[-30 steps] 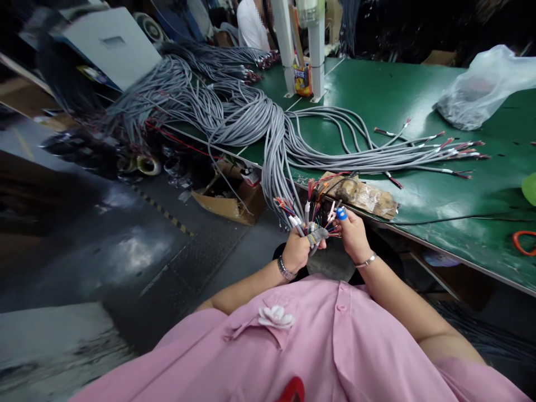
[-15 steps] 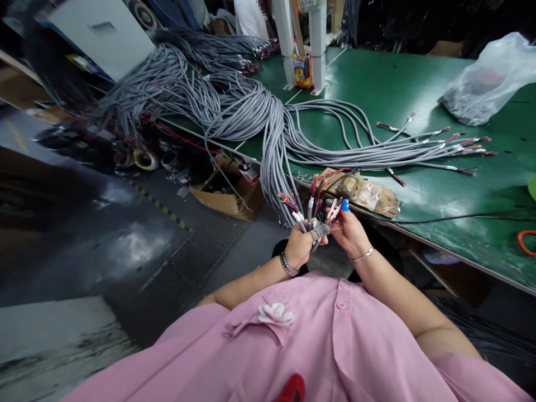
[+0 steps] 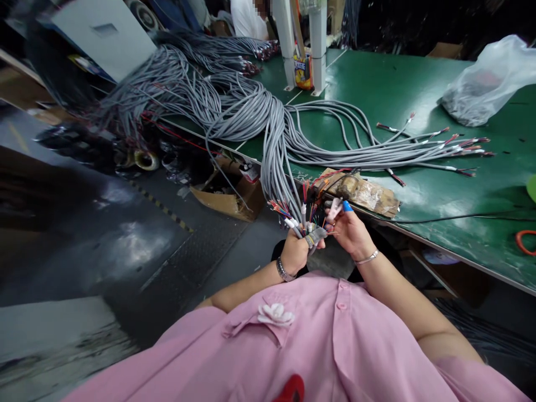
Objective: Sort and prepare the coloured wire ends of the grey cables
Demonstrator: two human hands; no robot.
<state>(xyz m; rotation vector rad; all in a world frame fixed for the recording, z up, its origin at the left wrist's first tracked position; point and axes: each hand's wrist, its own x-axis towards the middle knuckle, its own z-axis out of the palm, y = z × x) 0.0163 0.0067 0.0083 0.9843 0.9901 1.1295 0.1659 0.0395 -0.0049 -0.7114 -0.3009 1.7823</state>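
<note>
My left hand (image 3: 294,254) is closed around the ends of several grey cables (image 3: 296,226), with a grey cover on its thumb. Past white collars, thin coloured wires (image 3: 280,209) fan out of those ends. My right hand (image 3: 354,235), just to the right, pinches a small pale pink clip-like tool (image 3: 335,209); its exact kind is unclear. Blue tape or a cap covers a fingertip of that hand. Fine wire strands lie between the two hands, partly hidden by the fingers.
The green table (image 3: 389,81) carries a thick bundle of grey cables (image 3: 259,120), a worn wooden block (image 3: 364,192) and a clear plastic bag (image 3: 481,84). White posts (image 3: 318,50) rise from it. Below stands an open cardboard box (image 3: 228,195). Another person (image 3: 248,19) is behind the table.
My right hand has moved slightly right and away from the wires, and the pink tool has turned. My left hand has shifted a little left and down with the cable ends.
</note>
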